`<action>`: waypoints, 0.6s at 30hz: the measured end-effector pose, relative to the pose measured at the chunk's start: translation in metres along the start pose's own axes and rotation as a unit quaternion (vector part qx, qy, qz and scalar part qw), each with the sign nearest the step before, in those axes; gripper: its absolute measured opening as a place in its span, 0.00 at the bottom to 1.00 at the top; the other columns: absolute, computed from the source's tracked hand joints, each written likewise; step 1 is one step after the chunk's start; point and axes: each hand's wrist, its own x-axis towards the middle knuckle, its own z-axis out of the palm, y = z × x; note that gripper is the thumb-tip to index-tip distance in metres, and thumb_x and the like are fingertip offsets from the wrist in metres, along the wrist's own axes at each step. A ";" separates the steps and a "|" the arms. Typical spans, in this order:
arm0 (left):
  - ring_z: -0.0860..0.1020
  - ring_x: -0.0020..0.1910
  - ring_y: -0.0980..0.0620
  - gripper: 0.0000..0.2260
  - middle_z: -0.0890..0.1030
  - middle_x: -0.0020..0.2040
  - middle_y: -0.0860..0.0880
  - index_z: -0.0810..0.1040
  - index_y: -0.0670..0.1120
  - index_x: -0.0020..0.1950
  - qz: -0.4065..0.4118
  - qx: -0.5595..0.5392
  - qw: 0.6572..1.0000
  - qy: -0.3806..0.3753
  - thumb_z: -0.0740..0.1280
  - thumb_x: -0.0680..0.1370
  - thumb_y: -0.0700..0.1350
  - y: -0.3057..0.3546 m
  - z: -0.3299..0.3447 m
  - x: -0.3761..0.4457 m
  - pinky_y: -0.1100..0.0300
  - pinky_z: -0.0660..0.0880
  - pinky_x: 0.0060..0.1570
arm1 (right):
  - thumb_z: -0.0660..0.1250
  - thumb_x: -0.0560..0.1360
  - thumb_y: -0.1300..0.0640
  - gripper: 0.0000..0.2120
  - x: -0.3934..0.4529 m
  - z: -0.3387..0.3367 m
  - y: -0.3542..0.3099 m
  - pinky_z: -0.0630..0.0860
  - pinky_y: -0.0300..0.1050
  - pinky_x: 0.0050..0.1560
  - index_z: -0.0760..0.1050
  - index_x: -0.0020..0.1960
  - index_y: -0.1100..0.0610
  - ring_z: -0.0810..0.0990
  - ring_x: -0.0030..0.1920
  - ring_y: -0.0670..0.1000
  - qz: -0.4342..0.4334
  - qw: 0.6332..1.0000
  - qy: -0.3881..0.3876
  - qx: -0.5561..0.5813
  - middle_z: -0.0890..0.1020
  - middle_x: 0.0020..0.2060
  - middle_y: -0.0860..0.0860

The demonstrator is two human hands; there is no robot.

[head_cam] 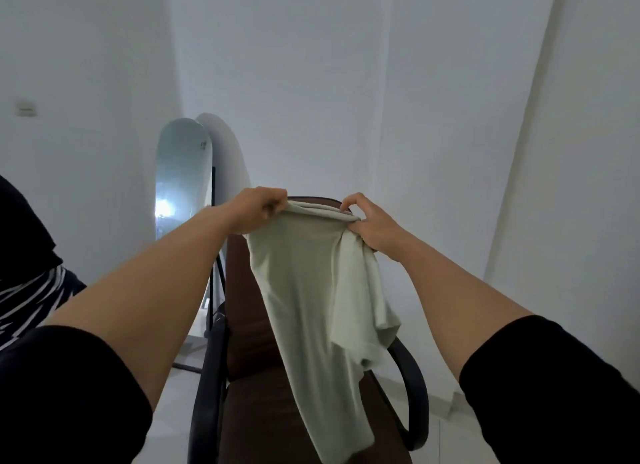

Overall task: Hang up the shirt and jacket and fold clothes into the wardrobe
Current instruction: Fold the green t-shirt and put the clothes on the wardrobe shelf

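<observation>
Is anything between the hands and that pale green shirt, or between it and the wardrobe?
Nothing: left hand and right hand both grip the pale green shirt at its top edge, above the brown chair. The wardrobe is out of view, so that path can't be judged.

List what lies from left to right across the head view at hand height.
Wall switch → mirror → left hand → pale green shirt → right hand. The brown chair sits behind the shirt, so it is left out.
</observation>
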 end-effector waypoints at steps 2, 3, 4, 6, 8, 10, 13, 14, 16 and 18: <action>0.68 0.39 0.46 0.16 0.70 0.36 0.48 0.71 0.50 0.33 0.006 0.028 1.000 -0.004 0.56 0.72 0.31 -0.004 -0.005 0.000 0.59 0.65 0.39 | 0.54 0.78 0.67 0.13 -0.001 0.002 -0.006 0.67 0.38 0.29 0.72 0.49 0.51 0.67 0.31 0.48 -0.008 0.999 -0.036 0.024 0.70 0.34 0.48; 0.70 0.42 0.46 0.16 0.71 0.41 0.47 0.77 0.49 0.36 0.001 0.053 0.999 -0.005 0.57 0.73 0.31 -0.007 -0.006 0.000 0.60 0.67 0.43 | 0.54 0.77 0.68 0.14 -0.001 0.003 -0.009 0.69 0.41 0.31 0.73 0.47 0.53 0.68 0.32 0.49 -0.012 0.998 -0.049 0.035 0.71 0.35 0.50; 0.71 0.46 0.45 0.15 0.71 0.47 0.46 0.81 0.47 0.43 -0.004 0.073 0.997 -0.001 0.58 0.76 0.32 -0.010 -0.006 0.002 0.60 0.67 0.48 | 0.53 0.77 0.70 0.16 -0.002 0.003 -0.013 0.72 0.42 0.34 0.74 0.45 0.54 0.70 0.34 0.50 -0.013 0.997 -0.060 0.042 0.72 0.36 0.51; 0.71 0.55 0.44 0.17 0.70 0.56 0.44 0.81 0.46 0.56 -0.011 0.091 0.996 0.009 0.57 0.78 0.33 -0.016 -0.006 0.006 0.61 0.65 0.55 | 0.52 0.75 0.72 0.18 -0.003 0.005 -0.022 0.77 0.42 0.38 0.77 0.41 0.56 0.74 0.38 0.51 -0.001 0.995 -0.087 0.039 0.76 0.40 0.52; 0.70 0.59 0.43 0.19 0.69 0.60 0.43 0.78 0.47 0.62 0.000 0.109 0.994 0.009 0.56 0.78 0.32 -0.017 -0.004 0.007 0.60 0.65 0.58 | 0.51 0.72 0.73 0.20 -0.004 0.005 -0.030 0.80 0.43 0.44 0.79 0.44 0.58 0.77 0.42 0.51 0.028 0.993 -0.116 0.013 0.77 0.42 0.52; 0.71 0.60 0.42 0.22 0.70 0.62 0.44 0.75 0.48 0.66 0.019 0.129 0.991 0.007 0.56 0.77 0.31 -0.019 -0.002 0.009 0.57 0.65 0.61 | 0.51 0.71 0.73 0.23 -0.005 0.005 -0.033 0.78 0.43 0.51 0.80 0.51 0.56 0.78 0.46 0.51 0.006 0.985 -0.135 -0.110 0.77 0.49 0.52; 0.71 0.62 0.44 0.22 0.69 0.63 0.46 0.72 0.52 0.69 0.042 0.140 0.989 -0.011 0.58 0.78 0.35 -0.019 0.000 0.007 0.53 0.67 0.64 | 0.56 0.72 0.71 0.23 -0.008 0.002 -0.030 0.68 0.38 0.49 0.79 0.59 0.53 0.75 0.48 0.51 -0.071 0.920 -0.140 -0.359 0.77 0.52 0.51; 0.71 0.61 0.45 0.23 0.69 0.63 0.47 0.70 0.52 0.70 0.052 0.141 0.988 -0.021 0.59 0.77 0.36 -0.019 0.001 0.005 0.52 0.68 0.63 | 0.59 0.72 0.69 0.20 -0.009 0.002 -0.028 0.67 0.38 0.49 0.79 0.58 0.54 0.76 0.50 0.52 -0.076 0.910 -0.125 -0.388 0.78 0.50 0.51; 0.71 0.60 0.46 0.26 0.68 0.62 0.48 0.69 0.52 0.71 0.071 0.140 0.987 -0.032 0.61 0.74 0.35 -0.017 -0.002 0.000 0.53 0.70 0.61 | 0.63 0.72 0.67 0.15 -0.011 0.002 -0.025 0.70 0.40 0.49 0.80 0.56 0.57 0.78 0.50 0.54 -0.079 0.908 -0.090 -0.402 0.81 0.49 0.54; 0.71 0.60 0.46 0.28 0.67 0.63 0.49 0.68 0.53 0.71 0.094 0.142 0.985 -0.037 0.60 0.73 0.33 -0.014 -0.007 -0.004 0.53 0.71 0.59 | 0.68 0.72 0.61 0.08 -0.014 0.004 -0.025 0.69 0.41 0.41 0.80 0.50 0.60 0.76 0.43 0.52 -0.075 0.905 -0.072 -0.412 0.81 0.44 0.56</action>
